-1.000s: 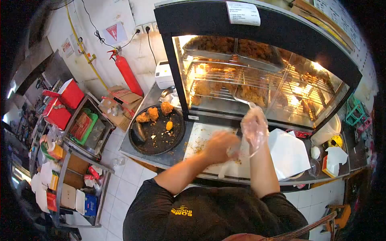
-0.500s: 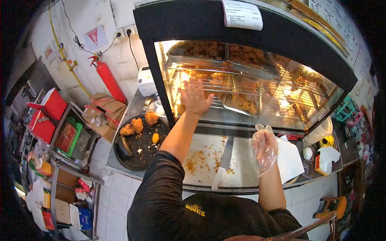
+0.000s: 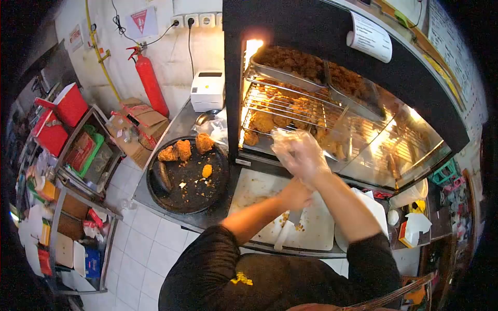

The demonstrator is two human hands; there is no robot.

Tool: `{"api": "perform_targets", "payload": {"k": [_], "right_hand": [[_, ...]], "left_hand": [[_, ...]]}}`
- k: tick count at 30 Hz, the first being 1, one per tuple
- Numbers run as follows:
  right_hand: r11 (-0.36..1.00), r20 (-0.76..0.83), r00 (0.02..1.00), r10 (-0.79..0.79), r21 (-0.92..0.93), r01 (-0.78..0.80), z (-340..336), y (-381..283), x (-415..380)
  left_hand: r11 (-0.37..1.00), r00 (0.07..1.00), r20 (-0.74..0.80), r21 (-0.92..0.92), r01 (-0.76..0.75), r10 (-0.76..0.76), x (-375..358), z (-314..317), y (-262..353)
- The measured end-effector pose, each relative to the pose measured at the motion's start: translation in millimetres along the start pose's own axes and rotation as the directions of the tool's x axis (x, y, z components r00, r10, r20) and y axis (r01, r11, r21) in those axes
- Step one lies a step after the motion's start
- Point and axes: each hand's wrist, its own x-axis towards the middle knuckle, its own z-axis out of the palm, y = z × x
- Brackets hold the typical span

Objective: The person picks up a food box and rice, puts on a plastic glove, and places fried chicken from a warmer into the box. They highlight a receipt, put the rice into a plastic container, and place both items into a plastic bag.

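The right hand (image 3: 303, 158), in a thin clear plastic glove (image 3: 285, 139), is raised before the black-framed, lit glass display cabinet (image 3: 290, 26), near golden-brown fried pieces (image 3: 262, 122) on its lower level. Its fingers are blurred; whether they grasp anything cannot be determined. The bare left hand (image 3: 296, 195) is at the right wrist, over the crumb-strewn white cutting board (image 3: 257, 186); its fingers appear bent, but whether they are clenched on the glove's cuff cannot be determined. The glove covers the right hand. A white-handled knife (image 3: 282, 236) with a metal blade lies on the board beneath the left hand. Left of the board, a round black pan (image 3: 193, 194) holds browned fried chunks (image 3: 183, 150), a small yellow-orange piece (image 3: 207, 171) and scattered crumbs
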Motion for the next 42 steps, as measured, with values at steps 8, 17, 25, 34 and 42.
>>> {"api": "perform_targets", "payload": {"k": [8,17,25,34,42], "right_hand": [[0.789,-0.272,0.852,0.447,-0.329,-0.519,92.8,105.7,137.5],[0.753,-0.083,0.786,0.612,-0.240,-0.612,83.1,127.3,166.2],[0.729,-0.054,0.738,0.673,-0.118,-0.674,71.4,125.4,153.9],[-0.280,0.469,0.721,0.509,0.883,-0.376,36.7,50.1,33.5],[-0.699,0.510,0.758,0.407,0.708,-0.101,-60.8,30.1,-93.3]], "left_hand": [[0.927,0.935,-0.137,0.145,0.346,-0.328,-194.2,-71.7,63.8],[0.549,0.605,-0.311,0.254,0.796,-0.733,-311.0,-115.7,123.7],[0.573,0.633,-0.380,0.271,0.773,-0.674,-279.3,-128.5,113.5],[0.745,0.744,-0.332,0.154,0.649,-0.580,-226.5,-111.4,109.8],[0.898,0.913,-0.276,0.239,0.370,-0.302,-114.5,-94.6,96.4]]}}
